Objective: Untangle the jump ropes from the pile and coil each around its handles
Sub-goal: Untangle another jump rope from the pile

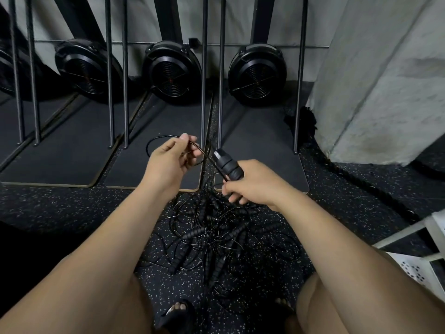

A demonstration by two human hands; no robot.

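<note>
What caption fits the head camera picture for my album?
Right hand grips a black handle while left hand pinches the thin cord above the tangled pile.

Both bare forearms reach forward over the knees. The left hand [172, 160] pinches a thin rope [203, 150] between thumb and fingers (back toward the camera); the right hand [251, 185] grips a black handle [227, 165].

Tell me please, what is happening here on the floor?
A person works over a tangled pile of thin black jump ropes on the speckled dark rubber floor. The right hand grips a black ribbed handle, lifted above the pile; the left hand pinches the thin black cord that loops out from it. The pile is not yet sorted.
</note>
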